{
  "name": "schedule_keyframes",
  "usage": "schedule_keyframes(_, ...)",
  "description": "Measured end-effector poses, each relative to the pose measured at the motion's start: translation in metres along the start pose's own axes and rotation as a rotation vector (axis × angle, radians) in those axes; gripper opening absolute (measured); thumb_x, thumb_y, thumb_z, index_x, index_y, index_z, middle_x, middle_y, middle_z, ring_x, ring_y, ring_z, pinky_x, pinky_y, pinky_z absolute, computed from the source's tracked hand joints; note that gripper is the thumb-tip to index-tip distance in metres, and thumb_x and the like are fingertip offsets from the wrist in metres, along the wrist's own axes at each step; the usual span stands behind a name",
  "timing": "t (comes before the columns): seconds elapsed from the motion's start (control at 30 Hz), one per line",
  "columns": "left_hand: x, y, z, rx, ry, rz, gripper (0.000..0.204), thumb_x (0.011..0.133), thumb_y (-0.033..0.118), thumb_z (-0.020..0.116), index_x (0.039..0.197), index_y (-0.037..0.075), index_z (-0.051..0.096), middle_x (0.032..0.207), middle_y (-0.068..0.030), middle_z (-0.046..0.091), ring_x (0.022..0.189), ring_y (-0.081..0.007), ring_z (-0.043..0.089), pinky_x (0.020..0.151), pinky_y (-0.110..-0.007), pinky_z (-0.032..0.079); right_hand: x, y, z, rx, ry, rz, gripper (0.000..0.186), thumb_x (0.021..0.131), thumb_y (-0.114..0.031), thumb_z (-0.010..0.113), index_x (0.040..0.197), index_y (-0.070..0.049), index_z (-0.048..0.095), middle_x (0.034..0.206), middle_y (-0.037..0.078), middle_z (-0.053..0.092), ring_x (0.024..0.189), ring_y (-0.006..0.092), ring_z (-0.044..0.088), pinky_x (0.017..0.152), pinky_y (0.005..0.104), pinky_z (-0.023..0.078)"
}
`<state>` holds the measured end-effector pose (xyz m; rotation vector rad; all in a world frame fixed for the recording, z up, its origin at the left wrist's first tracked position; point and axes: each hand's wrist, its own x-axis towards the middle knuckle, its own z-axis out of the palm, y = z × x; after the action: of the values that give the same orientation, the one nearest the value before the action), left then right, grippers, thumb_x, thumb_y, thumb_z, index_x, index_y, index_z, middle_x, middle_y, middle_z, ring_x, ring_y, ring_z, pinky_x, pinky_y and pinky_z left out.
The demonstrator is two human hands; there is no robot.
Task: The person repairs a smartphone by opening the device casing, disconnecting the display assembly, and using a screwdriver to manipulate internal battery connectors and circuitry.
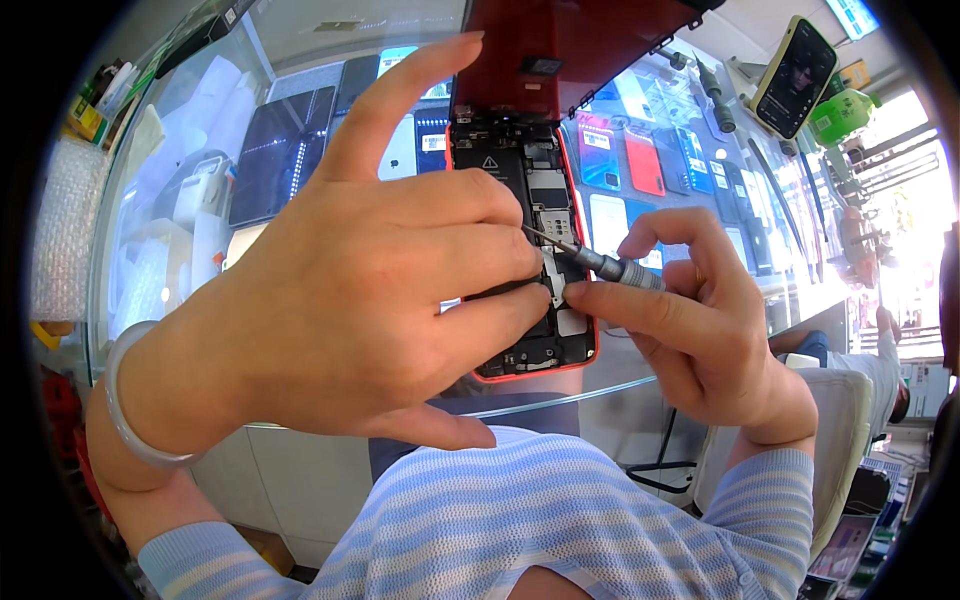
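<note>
An opened smartphone with a red frame (pixel 596 345) lies in the middle, its dark battery and circuit board bare. At its far end stands a raised dark-red panel (pixel 600 45). My left hand (pixel 360 290) reaches across the phone from the left. Its fingers are apart: the little finger points up toward the panel, the thumb is off the near side, and the other fingertips rest over the board. My right hand (pixel 700 310) is closed on a thin screwdriver (pixel 610 268) with a grey handle. The tip meets the board beside my left fingertips; the exact contact spot is unclear.
Several phones lie beyond, among them a red phone (pixel 644 163) and a black tablet (pixel 282 158). A lit phone (pixel 795 77) stands upright at the far right, near a green bottle (pixel 842 114). The glass edge (pixel 560 397) runs before me; a person (pixel 885 375) sits right.
</note>
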<state>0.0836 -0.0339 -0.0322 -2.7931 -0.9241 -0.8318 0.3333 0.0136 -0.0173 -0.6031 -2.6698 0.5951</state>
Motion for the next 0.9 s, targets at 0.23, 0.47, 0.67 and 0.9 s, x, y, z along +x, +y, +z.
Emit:
schedule_keyframes(0.23, -0.012, -0.012, 0.018, -0.049, 0.178, 0.075, 0.053, 0.061, 0.054, 0.075, 0.085, 0.007, 0.072, 0.088, -0.003, 0.065, 0.082, -0.0195, 0.064, 0.108, -0.072, 0.013, 0.009, 0.012, -0.013, 0.011, 0.114, -0.098, 0.028, 0.072, 0.01, 0.057, 0.098, 0.003, 0.065, 0.097, 0.015, 0.056, 0.067, 0.0123, 0.058, 0.057, 0.0246, 0.045)
schedule_keyframes(0.47, -0.013, -0.01, 0.022, -0.059, 0.199, 0.067, 0.052, 0.063, 0.055, 0.074, 0.086, 0.008, 0.071, 0.088, -0.0036, 0.066, 0.081, -0.0196, 0.064, 0.107, -0.072, 0.014, -0.001, 0.011, -0.03, 0.052, 0.093, -0.14, 0.022, 0.063, 0.003, 0.07, 0.084, 0.001, 0.068, 0.085, 0.012, 0.063, 0.058, 0.0094, 0.054, 0.046, 0.0194, 0.035)
schedule_keyframes(0.67, 0.004, 0.003, -0.011, -0.007, -0.022, -0.012, 0.052, 0.065, 0.056, 0.072, 0.086, 0.008, 0.071, 0.088, -0.0036, 0.065, 0.081, -0.0198, 0.064, 0.107, -0.072, 0.014, 0.0, 0.007, -0.031, 0.047, 0.054, -0.109, 0.022, 0.062, 0.001, 0.072, 0.084, 0.0, 0.069, 0.085, 0.011, 0.063, 0.059, 0.0098, 0.055, 0.047, 0.02, 0.036)
schedule_keyframes(0.9, -0.009, -0.01, 0.016, -0.036, 0.146, 0.079, 0.053, 0.065, 0.056, 0.072, 0.086, 0.007, 0.072, 0.088, -0.0037, 0.066, 0.081, -0.0196, 0.064, 0.107, -0.072, 0.014, 0.0, 0.017, -0.024, 0.167, 0.075, -0.12, 0.026, 0.065, 0.004, 0.072, 0.09, -0.002, 0.071, 0.088, 0.01, 0.066, 0.053, 0.0081, 0.056, 0.043, 0.0197, 0.04)
